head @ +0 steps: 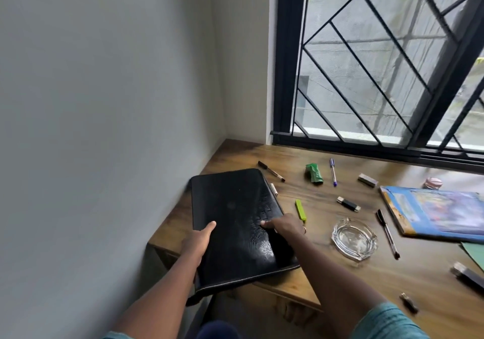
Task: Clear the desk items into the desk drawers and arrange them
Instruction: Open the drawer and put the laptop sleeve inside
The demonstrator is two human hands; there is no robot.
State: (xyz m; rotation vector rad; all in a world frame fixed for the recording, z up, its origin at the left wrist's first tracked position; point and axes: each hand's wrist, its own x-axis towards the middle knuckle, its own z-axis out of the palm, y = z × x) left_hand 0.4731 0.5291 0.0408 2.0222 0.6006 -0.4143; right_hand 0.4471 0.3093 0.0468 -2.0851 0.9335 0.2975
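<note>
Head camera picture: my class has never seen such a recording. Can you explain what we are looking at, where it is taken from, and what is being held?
There is no machine here. A person wears one wide-angle camera on the head, looking forward and down, so you see their own two arms. The left hand and the right hand each grip one side of a black case, with the thumbs on top. Its near end sticks out past the edge of the wooden desk. Loose on the desk lie several pens, among them a blue pen, a green wrapper, a glass ashtray and a blue book. Behind the desk is a barred window.
</note>
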